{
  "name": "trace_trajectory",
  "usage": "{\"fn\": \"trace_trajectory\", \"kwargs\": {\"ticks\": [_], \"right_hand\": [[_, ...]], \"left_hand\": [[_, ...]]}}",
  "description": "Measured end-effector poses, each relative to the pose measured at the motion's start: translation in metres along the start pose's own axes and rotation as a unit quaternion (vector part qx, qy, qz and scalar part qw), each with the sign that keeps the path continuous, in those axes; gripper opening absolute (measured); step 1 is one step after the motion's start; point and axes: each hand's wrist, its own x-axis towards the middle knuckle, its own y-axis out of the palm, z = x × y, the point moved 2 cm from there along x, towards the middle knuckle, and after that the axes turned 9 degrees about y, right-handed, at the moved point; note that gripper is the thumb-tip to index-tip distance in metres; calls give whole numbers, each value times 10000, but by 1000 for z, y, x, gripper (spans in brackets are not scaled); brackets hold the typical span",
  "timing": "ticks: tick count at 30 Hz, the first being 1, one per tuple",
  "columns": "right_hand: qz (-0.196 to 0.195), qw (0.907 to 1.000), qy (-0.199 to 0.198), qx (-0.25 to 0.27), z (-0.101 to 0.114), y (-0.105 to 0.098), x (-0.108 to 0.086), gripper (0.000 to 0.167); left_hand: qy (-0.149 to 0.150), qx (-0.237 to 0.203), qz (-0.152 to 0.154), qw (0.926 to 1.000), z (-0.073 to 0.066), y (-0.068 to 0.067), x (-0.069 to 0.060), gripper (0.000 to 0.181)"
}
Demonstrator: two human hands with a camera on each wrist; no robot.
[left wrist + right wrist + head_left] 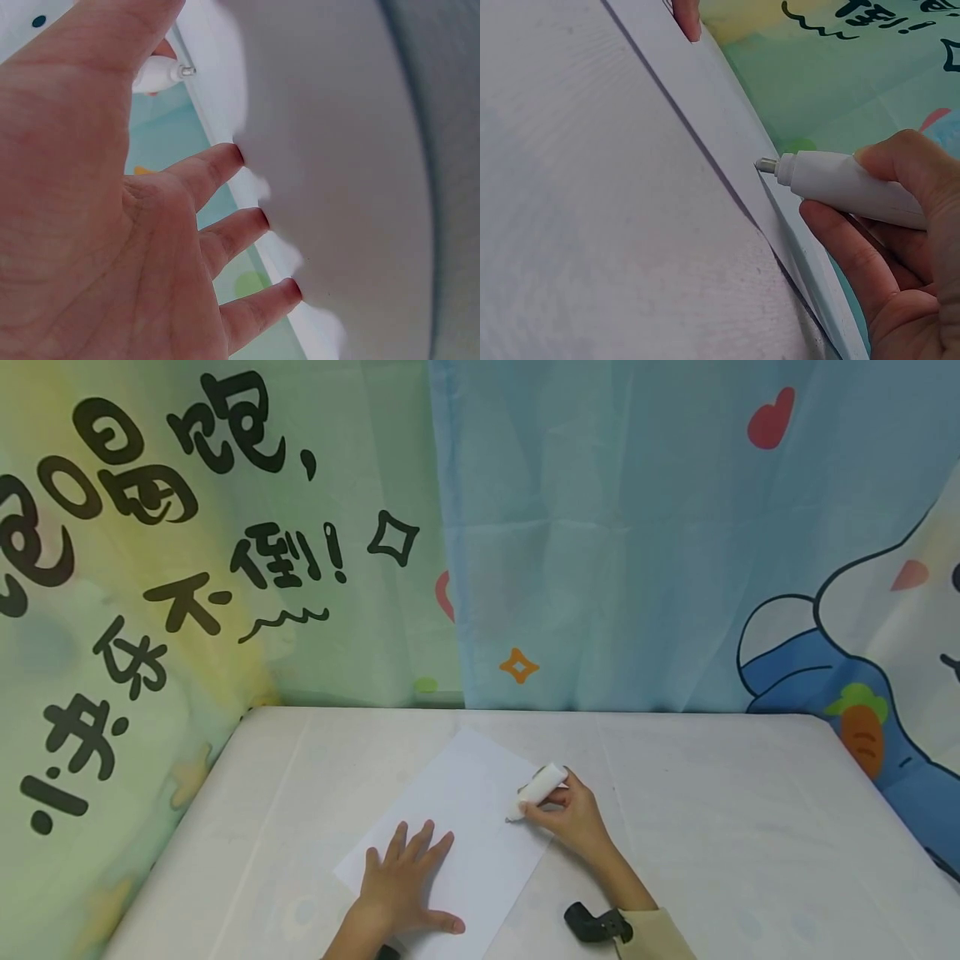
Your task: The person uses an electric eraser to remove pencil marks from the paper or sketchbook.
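Note:
A sheet of white paper [465, 785] lies at a slant on the white table. My left hand [401, 881] rests on its near left part with the fingers spread and the thumb out to the right. In the left wrist view the fingertips of that hand [165, 225] meet the paper. My right hand [577, 822] pinches a thick white correction pen [543, 783] between thumb and fingers. The pen's metal tip [766, 165] points down-left at the paper's right side; whether it touches, I cannot tell. No mark shows clearly on the sheet.
White cloth covers the table [727, 827], which extends to both sides of the paper. A printed curtain [600, 543] with lettering and cartoon figures hangs behind and to the left. A black wrist camera [592, 923] sits at my right sleeve [652, 935].

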Motion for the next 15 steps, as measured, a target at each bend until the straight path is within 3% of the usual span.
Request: {"fn": "trace_trajectory", "kwargs": {"ticks": [15], "right_hand": [[234,9996,-124,16,3,2,-1,43]], "left_hand": [[-37,94,18,9999,1,1,1,104]]}}
